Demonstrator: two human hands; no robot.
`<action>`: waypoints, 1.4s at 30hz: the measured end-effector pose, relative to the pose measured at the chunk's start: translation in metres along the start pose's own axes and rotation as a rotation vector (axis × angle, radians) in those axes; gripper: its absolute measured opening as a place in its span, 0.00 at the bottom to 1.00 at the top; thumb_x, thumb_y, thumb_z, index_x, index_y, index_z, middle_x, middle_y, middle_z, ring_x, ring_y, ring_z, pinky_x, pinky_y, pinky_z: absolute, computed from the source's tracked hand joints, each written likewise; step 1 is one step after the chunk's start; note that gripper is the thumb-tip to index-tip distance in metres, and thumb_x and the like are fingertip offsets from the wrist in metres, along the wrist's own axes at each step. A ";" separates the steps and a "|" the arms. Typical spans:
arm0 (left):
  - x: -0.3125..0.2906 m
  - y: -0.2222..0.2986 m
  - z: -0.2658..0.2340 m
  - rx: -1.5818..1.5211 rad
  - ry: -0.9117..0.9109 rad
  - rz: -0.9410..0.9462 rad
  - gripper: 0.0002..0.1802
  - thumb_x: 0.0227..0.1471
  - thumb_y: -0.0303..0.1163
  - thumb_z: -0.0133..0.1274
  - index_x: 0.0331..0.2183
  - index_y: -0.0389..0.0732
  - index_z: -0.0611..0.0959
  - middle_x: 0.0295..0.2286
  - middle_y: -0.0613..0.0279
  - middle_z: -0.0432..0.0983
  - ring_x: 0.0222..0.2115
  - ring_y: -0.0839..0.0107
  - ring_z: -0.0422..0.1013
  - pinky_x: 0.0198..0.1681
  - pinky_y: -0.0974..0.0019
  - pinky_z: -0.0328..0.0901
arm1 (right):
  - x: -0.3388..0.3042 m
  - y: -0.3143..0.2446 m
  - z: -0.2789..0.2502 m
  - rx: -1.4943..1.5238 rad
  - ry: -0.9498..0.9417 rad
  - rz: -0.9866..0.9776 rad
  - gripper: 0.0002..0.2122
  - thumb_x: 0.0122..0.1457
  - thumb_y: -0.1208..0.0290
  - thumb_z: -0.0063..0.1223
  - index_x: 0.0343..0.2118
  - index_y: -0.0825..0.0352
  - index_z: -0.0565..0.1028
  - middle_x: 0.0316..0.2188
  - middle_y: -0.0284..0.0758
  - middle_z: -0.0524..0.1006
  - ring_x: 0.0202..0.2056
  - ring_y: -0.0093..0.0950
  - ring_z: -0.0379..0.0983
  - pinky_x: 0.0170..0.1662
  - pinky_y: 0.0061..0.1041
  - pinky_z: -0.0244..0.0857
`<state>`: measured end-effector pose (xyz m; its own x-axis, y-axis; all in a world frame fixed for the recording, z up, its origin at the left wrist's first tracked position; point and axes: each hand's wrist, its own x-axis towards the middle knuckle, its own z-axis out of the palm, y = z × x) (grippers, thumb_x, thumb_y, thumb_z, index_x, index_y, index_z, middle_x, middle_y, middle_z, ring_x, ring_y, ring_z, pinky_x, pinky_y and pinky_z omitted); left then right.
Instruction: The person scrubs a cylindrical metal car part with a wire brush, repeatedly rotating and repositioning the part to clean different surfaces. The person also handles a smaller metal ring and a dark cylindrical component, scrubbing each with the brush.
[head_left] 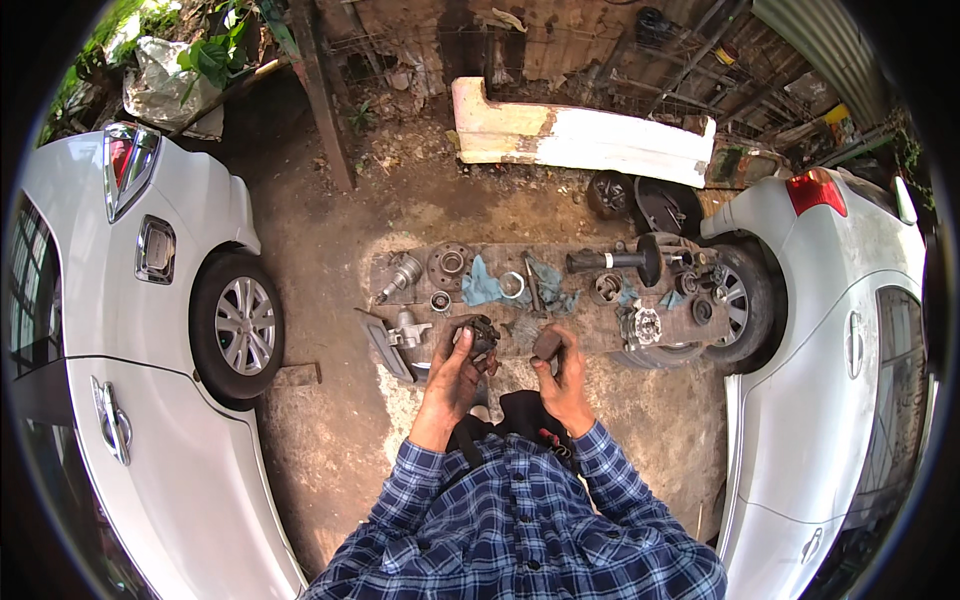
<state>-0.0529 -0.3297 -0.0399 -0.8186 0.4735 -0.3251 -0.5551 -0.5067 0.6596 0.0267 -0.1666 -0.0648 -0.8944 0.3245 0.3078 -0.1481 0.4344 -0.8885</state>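
Observation:
My left hand [452,388] grips a dark, greasy metal car part [482,332] of irregular shape, its fingers wrapped round the underside. To the right, a small dark brown flat-faced piece [548,343] is pinched between the thumb and fingers of my right hand [568,385]; its exact kind cannot be made out. The two held things are apart, both above the near edge of a worn wooden board [585,338]. Just beyond them on the board lie blue cloths [480,286], a pale ring [512,286] and a small round bearing-like part [440,301].
A shock absorber [612,260], a round hub [449,262] and a silver housing [642,325] lie on the board. Silver cars flank me, left [185,375] and right [800,400]. A white body panel [590,135] leans at the back. A wooden post [322,100] stands far left.

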 end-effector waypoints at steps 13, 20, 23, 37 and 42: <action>0.005 -0.018 0.000 0.340 0.086 -0.010 0.32 0.61 0.60 0.39 0.48 0.42 0.74 0.38 0.68 0.70 0.34 0.78 0.64 0.35 0.72 0.60 | 0.001 0.002 -0.010 0.022 -0.007 -0.071 0.22 0.57 0.71 0.57 0.53 0.71 0.65 0.46 0.48 0.72 0.45 0.45 0.72 0.47 0.37 0.67; 0.009 -0.014 0.000 0.517 0.208 0.122 0.35 0.63 0.60 0.33 0.50 0.37 0.74 0.44 0.58 0.71 0.44 0.71 0.68 0.46 0.67 0.65 | -0.002 0.022 -0.004 -0.023 -0.153 0.020 0.24 0.58 0.68 0.58 0.54 0.71 0.65 0.45 0.49 0.72 0.46 0.45 0.72 0.48 0.37 0.66; 0.012 -0.013 -0.002 0.656 0.169 0.252 0.32 0.64 0.57 0.34 0.48 0.38 0.74 0.41 0.60 0.72 0.41 0.71 0.68 0.44 0.68 0.64 | -0.006 0.018 -0.008 0.079 -0.067 0.113 0.24 0.58 0.68 0.58 0.54 0.73 0.64 0.47 0.49 0.72 0.46 0.42 0.73 0.49 0.35 0.67; 0.021 -0.011 0.005 0.955 0.071 0.579 0.25 0.65 0.47 0.37 0.38 0.33 0.77 0.32 0.55 0.74 0.34 0.64 0.70 0.40 0.64 0.63 | 0.023 0.006 -0.019 0.087 -0.148 0.043 0.23 0.57 0.75 0.57 0.54 0.71 0.64 0.47 0.48 0.73 0.48 0.44 0.72 0.49 0.35 0.67; 0.021 -0.013 0.009 0.822 0.131 0.590 0.27 0.65 0.49 0.36 0.39 0.33 0.77 0.32 0.52 0.74 0.35 0.64 0.70 0.41 0.63 0.63 | 0.034 0.007 -0.010 0.091 -0.208 0.077 0.23 0.60 0.70 0.55 0.55 0.70 0.63 0.46 0.48 0.73 0.48 0.41 0.73 0.50 0.35 0.67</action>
<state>-0.0618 -0.3069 -0.0496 -0.9659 0.2009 0.1632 0.1747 0.0410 0.9838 -0.0003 -0.1440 -0.0574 -0.9708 0.1697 0.1695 -0.1051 0.3340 -0.9367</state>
